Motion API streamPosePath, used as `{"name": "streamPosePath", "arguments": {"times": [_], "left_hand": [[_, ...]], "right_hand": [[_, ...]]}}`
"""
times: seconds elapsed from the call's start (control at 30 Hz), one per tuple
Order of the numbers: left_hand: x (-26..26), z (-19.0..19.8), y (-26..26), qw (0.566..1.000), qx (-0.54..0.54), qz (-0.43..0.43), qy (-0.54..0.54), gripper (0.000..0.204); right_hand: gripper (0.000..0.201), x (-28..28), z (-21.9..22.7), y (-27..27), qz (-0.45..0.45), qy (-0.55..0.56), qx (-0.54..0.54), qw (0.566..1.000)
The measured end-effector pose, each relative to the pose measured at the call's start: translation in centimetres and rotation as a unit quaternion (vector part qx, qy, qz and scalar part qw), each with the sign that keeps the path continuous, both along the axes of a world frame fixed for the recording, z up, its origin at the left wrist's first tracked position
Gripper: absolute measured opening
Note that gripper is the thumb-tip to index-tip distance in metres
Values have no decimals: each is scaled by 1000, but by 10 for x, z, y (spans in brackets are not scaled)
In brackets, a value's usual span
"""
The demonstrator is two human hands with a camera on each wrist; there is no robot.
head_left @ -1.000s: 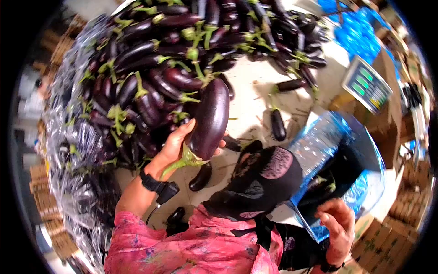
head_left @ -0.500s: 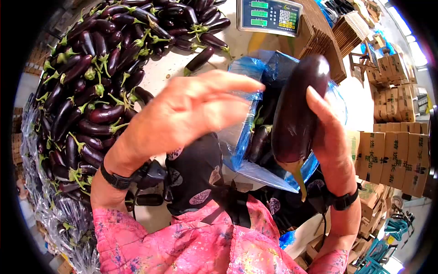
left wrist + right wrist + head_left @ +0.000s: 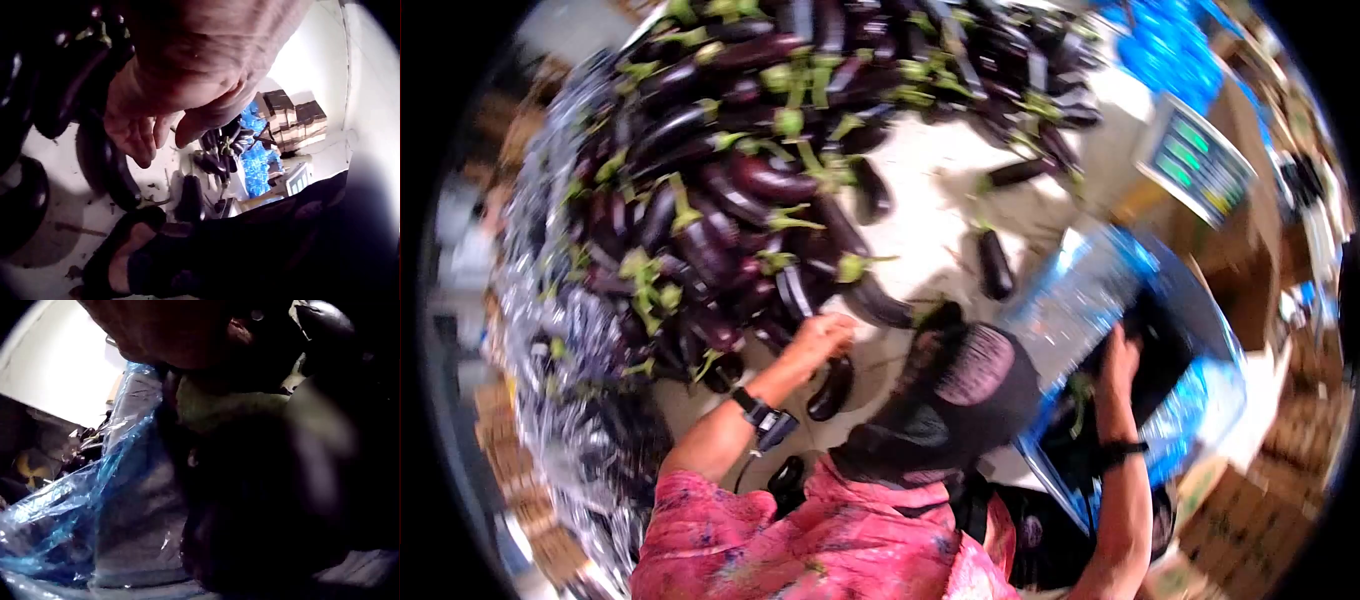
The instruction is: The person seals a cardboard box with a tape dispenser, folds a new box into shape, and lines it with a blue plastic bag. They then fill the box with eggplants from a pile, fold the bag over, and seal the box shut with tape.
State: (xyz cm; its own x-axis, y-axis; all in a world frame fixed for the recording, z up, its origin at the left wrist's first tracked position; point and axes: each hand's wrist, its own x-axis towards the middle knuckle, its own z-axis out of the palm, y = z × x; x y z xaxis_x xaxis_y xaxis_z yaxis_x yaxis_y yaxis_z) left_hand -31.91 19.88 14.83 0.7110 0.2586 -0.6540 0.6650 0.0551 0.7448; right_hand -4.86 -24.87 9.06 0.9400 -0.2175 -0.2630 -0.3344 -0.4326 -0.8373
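My left hand (image 3: 825, 340) hovers by the near edge of a heap of eggplants (image 3: 710, 240), fingers loosely bent. Nothing sits between its thumb and fingers (image 3: 140, 140) in the left wrist view. Single eggplants lie close by, one beyond it (image 3: 878, 302) and one just below (image 3: 832, 388). My right hand (image 3: 1118, 370) reaches down into a box lined with blue plastic (image 3: 1090, 290). Under that hand, the right wrist view shows a green eggplant stem (image 3: 231, 407) and dark bodies in deep shadow; whether the hand grips one I cannot tell.
A scale (image 3: 1197, 160) with a lit green display stands beyond the box. Loose eggplants (image 3: 995, 262) lie between heap and box. Blue plastic bags (image 3: 1165, 55) are at the back right. Clear wrap (image 3: 550, 250) edges the heap on the left, and cardboard cartons (image 3: 1250, 520) stack at right.
The large eggplant passed from my left hand to my right, which then lowered into the lined box. My left hand went back toward the heap, without the eggplant.
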Motion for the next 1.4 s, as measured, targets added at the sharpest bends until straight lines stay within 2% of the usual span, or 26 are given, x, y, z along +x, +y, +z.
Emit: {"name": "streamPosePath", "arguments": {"times": [0.03, 0.1, 0.17, 0.2, 0.27, 0.3, 0.33, 0.37, 0.43, 0.5, 0.53, 0.57, 0.63, 0.7, 0.83, 0.87, 0.9, 0.97, 1.03, 1.07, 1.17, 1.2, 1.23, 1.3, 1.37, 1.4], "left_hand": [[-12, -9, 3, 1000, 6, 26, -9, 29], [-22, -18, 11, 996, 64, 58, -9, 28], [-24, -18, 28, 981, 157, 101, -61, 27], [-20, -16, 41, 967, 201, 131, -92, 27], [-2, -20, 81, 928, 299, 146, -166, 36], [13, -9, 96, 930, 287, 176, -148, 42], [32, -1, 106, 926, 267, 242, -112, 46], [46, -13, 124, 905, 260, 308, -134, 58], [74, -43, 161, 869, 263, 412, -78, 65], [89, -50, 194, 892, 164, 421, -17, 63], [98, -62, 194, 844, 224, 487, 7, 58], [101, -72, 196, 824, 180, 537, -4, 59], [108, -53, 176, 796, 124, 593, -13, 57], [107, -40, 159, 797, 155, 578, -89, 55], [81, -28, 149, 839, -46, 498, -216, 34], [68, -37, 152, 837, -173, 418, -308, 25], [78, 14, 112, 809, -181, 492, -266, 28], [76, 52, 87, 819, -185, 452, -301, 35], [65, 52, 97, 816, -296, 416, -272, 39], [63, 49, 96, 837, -270, 401, -258, 42], [61, 59, 82, 828, -317, 360, -289, 40], [58, 60, 78, 834, -297, 365, -287, 38], [58, 71, 68, 847, -257, 332, -326, 43], [59, 95, 52, 847, -274, 279, -360, 44], [53, 79, 60, 862, -332, 215, -317, 46], [55, 87, 57, 883, -314, 203, -284, 45]], "right_hand": [[58, -3, 20, 8, 6, 13, -6, 1000], [60, 7, 6, -8, 16, 31, 19, 999], [65, -2, 30, 19, -3, -41, -54, 998], [72, 3, 7, 3, 33, -60, -93, 993], [77, 0, 6, 6, 45, -81, -168, 981], [77, 1, 3, 8, 59, -116, -193, 973], [76, 2, 2, 6, 58, -94, -214, 971], [75, -1, 12, 11, 58, -72, -234, 968], [75, -1, 17, 14, 63, -64, -258, 962], [75, -1, 13, 11, 76, -92, -263, 957], [75, -4, 23, 17, 81, -99, -237, 963], [75, -4, 22, 17, 74, -91, -234, 965], [75, -5, 20, 15, 57, -75, -228, 969], [76, -4, 19, 14, 66, -89, -233, 966], [77, -4, 15, 10, 72, -78, -235, 966], [77, -4, 14, 12, 71, -76, -232, 967], [77, -4, 16, 13, 68, -74, -230, 968], [76, -4, 19, 16, 64, -70, -217, 972], [76, -2, 22, 17, 59, -68, -193, 977], [77, -3, 23, 17, 68, -67, -200, 975], [80, -1, 23, 12, 78, -56, -209, 973], [81, 0, 21, 9, 79, -46, -205, 974], [82, 0, 20, 7, 81, -35, -201, 975], [84, -1, 18, 8, 77, -42, -201, 976], [84, -2, 20, 11, 80, -49, -208, 974], [84, 0, 16, 8, 80, -48, -203, 975]]}}
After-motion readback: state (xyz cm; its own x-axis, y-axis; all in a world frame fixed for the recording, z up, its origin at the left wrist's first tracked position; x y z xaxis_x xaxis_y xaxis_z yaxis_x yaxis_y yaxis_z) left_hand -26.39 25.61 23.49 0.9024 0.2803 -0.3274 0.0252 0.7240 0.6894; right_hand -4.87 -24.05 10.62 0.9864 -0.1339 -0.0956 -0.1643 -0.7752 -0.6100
